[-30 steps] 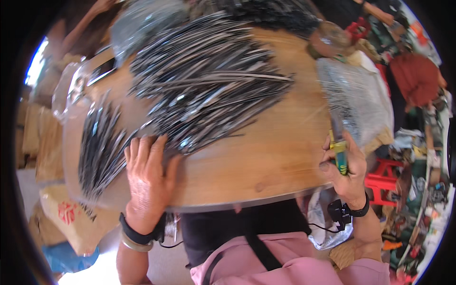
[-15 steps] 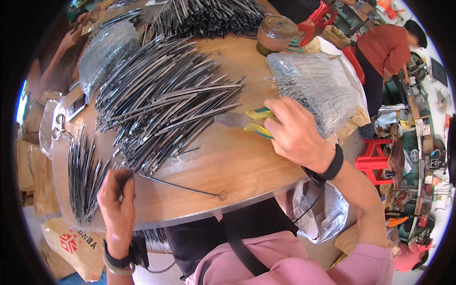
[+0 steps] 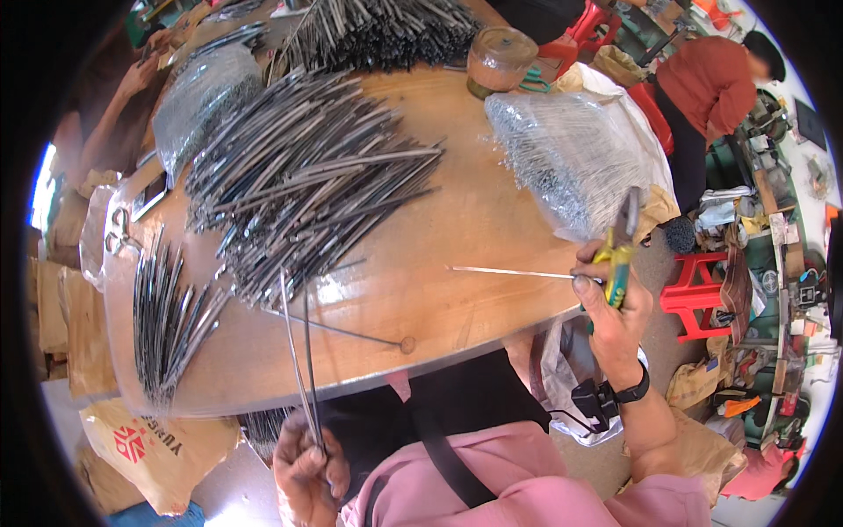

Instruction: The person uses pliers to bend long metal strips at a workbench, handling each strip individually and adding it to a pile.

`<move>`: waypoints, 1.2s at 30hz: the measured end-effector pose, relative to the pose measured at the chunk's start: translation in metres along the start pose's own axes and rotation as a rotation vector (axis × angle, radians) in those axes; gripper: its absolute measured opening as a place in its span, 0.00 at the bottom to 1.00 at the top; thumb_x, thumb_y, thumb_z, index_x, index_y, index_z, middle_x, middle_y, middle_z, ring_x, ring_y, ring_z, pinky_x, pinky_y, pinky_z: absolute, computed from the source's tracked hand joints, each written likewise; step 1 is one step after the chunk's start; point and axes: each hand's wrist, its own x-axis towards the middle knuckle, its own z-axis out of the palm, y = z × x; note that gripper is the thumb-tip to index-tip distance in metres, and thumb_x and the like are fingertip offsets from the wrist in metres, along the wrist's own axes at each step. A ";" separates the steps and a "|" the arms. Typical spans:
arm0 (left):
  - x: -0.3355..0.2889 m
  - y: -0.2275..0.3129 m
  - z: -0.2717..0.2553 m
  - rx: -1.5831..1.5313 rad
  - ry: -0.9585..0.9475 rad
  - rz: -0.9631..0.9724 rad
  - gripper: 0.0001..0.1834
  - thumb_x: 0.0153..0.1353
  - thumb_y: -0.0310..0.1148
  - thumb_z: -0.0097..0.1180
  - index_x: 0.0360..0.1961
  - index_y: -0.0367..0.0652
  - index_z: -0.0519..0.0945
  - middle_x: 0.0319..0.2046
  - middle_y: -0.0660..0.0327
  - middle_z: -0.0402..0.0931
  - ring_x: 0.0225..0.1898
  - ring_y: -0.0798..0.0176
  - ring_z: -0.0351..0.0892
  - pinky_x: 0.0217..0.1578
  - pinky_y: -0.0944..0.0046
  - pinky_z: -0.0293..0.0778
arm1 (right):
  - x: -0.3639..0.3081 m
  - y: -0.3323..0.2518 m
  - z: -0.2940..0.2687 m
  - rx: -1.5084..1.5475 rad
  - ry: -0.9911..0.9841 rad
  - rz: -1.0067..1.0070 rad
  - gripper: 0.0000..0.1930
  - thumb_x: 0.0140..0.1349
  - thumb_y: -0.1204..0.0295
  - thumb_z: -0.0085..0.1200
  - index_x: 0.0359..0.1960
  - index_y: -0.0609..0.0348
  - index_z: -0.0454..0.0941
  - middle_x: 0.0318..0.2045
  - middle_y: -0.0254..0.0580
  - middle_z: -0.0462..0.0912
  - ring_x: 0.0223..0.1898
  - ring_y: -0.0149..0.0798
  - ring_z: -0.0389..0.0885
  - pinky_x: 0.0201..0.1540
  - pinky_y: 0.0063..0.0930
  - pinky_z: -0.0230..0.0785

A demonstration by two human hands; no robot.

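At the table's near edge my left hand point(image 3: 307, 470) is closed around a couple of long, thin dark strips point(image 3: 303, 369) that point up and away. Over on the right, my right hand point(image 3: 619, 321) grips pliers point(image 3: 620, 263) with yellow-green handles, their jaws turned upward. A thin wire point(image 3: 514, 271) sticks out to the left from its fingertips. Beyond the left hand lies a large heap of dark strips point(image 3: 290, 176), with a smaller bundle of strips point(image 3: 162, 325) to its left. One thin dark rod point(image 3: 347, 333) rests on the wooden table point(image 3: 421, 237).
A plastic-wrapped bundle of fine wires point(image 3: 571, 158) lies beyond my right hand, near a lidded jar point(image 3: 502, 60). Scissors point(image 3: 118, 233) and a phone point(image 3: 150, 197) are at the left edge. A red stool point(image 3: 694, 294) stands right; a person in red point(image 3: 707, 83) bends beyond it.
My left hand has moved down and right from beside the small bundle, and strips now show in it. My right hand has shifted right and nearer, pliers swung upward, a wire now at its fingertips.
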 end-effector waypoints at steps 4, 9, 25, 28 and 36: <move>0.030 0.004 0.054 -0.218 -0.264 -0.127 0.31 0.50 0.19 0.60 0.59 0.33 0.68 0.27 0.53 0.71 0.18 0.61 0.69 0.11 0.65 0.66 | -0.005 0.005 -0.008 0.043 -0.024 0.381 0.06 0.58 0.74 0.60 0.34 0.65 0.80 0.41 0.48 0.78 0.37 0.35 0.75 0.37 0.27 0.66; 0.040 -0.003 0.053 -0.344 -0.680 -0.231 0.22 0.55 0.20 0.54 0.53 0.34 0.69 0.24 0.42 0.72 0.19 0.49 0.73 0.12 0.55 0.70 | -0.015 0.001 -0.019 1.205 -0.021 0.696 0.08 0.62 0.74 0.56 0.42 0.59 0.75 0.41 0.37 0.69 0.32 0.30 0.67 0.30 0.24 0.63; 0.048 -0.023 0.035 0.486 -0.217 0.042 0.04 0.62 0.21 0.57 0.38 0.32 0.77 0.29 0.53 0.82 0.18 0.74 0.70 0.18 0.76 0.61 | -0.016 -0.008 0.026 1.184 -0.244 0.642 0.10 0.54 0.73 0.62 0.33 0.62 0.74 0.45 0.46 0.73 0.38 0.37 0.73 0.38 0.29 0.68; 0.050 -0.028 0.041 0.448 -0.218 0.016 0.05 0.61 0.21 0.58 0.38 0.32 0.77 0.28 0.51 0.81 0.17 0.72 0.71 0.17 0.75 0.62 | -0.024 -0.009 0.040 1.385 -0.227 0.748 0.10 0.53 0.72 0.63 0.34 0.60 0.75 0.46 0.44 0.73 0.39 0.38 0.72 0.38 0.31 0.67; 0.045 -0.022 0.041 0.524 -0.204 -0.018 0.05 0.61 0.20 0.57 0.39 0.31 0.77 0.28 0.54 0.82 0.20 0.74 0.71 0.20 0.76 0.64 | -0.016 -0.012 0.025 0.746 -0.282 0.497 0.09 0.52 0.77 0.65 0.35 0.64 0.80 0.44 0.48 0.76 0.36 0.36 0.76 0.40 0.30 0.70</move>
